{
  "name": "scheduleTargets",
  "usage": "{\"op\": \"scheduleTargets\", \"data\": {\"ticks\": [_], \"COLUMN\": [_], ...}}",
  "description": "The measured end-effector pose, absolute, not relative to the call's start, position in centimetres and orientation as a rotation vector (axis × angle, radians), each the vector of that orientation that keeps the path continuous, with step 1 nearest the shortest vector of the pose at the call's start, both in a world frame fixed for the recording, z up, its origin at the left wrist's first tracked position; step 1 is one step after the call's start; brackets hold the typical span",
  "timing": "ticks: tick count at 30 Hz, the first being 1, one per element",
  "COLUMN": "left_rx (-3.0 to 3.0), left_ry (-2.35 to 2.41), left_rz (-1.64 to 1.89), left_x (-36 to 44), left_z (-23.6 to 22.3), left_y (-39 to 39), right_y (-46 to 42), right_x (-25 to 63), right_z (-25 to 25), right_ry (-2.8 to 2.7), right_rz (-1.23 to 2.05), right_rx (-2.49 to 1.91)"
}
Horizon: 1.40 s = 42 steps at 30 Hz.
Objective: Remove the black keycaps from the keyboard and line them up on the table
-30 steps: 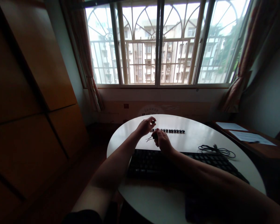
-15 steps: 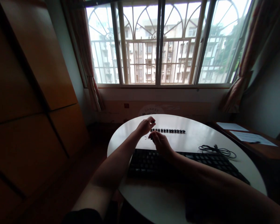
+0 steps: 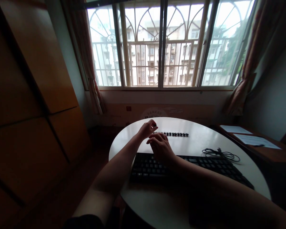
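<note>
A small dark keycap is pinched between the thumb and fingers of my left hand, held over the far left part of the white table. My right hand hovers palm down just nearer to me, its fingers apart and bent over the tabletop. Nothing shows in those fingers, and what lies under them is hidden. Behind the right hand stands a row of black keycaps, its left end partly covered by the hands. The black keyboard lies below my right wrist, which hides part of its keys.
A coiled black cable rests behind the keyboard on the round white table. To the right, a brown desk bears paper sheets and a pen. A wooden cabinet stands at left, a barred window ahead.
My right hand has opened from a pinch, with its fingers now spread. The thin wire piece at its fingertips is out of sight. My left hand stays nearly in place with the keycap.
</note>
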<state>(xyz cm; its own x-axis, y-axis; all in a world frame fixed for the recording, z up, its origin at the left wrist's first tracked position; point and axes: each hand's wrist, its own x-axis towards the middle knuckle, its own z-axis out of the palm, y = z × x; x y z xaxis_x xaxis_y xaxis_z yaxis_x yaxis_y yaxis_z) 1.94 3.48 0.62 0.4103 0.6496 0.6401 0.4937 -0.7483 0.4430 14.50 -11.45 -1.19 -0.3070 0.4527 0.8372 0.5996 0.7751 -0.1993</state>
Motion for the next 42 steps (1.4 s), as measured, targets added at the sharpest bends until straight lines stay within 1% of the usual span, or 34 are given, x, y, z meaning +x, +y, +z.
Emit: {"op": "scheduleTargets", "data": {"ticks": [7, 10, 14, 18, 25, 38, 42], "left_rx": [2.269, 2.129, 2.032, 1.996, 1.936, 1.909, 1.948], "left_ry": [0.742, 0.726, 0.635, 0.608, 0.592, 0.69, 0.727], "left_rz": [1.035, 0.98, 0.939, 0.944, 0.841, 0.666, 0.61], "left_x": [1.7, 2.1, 2.6, 2.7, 2.8, 2.2, 2.4], "left_z": [0.7, 0.7, 1.3, 1.9, 1.9, 1.4, 1.1], "left_y": [3.2, 3.0, 2.8, 2.2, 1.9, 1.9, 2.3], "right_y": [-10.1, -9.3, -7.4, -5.7, -5.9, -5.9, -5.1], "right_x": [16.6, 17.9, 19.5, 20.6, 21.0, 20.7, 20.7], "right_z": [2.6, 3.3, 2.5, 1.1, -0.3, -1.6, -2.4], "right_ry": [-1.908, -1.907, -1.871, -1.844, -1.794, -1.845, -1.858], "right_rz": [0.038, 0.016, -0.077, -0.056, -0.037, -0.133, 0.017], "right_rx": [-0.834, -0.973, -1.172, -1.245, -1.248, -1.264, -1.232]}}
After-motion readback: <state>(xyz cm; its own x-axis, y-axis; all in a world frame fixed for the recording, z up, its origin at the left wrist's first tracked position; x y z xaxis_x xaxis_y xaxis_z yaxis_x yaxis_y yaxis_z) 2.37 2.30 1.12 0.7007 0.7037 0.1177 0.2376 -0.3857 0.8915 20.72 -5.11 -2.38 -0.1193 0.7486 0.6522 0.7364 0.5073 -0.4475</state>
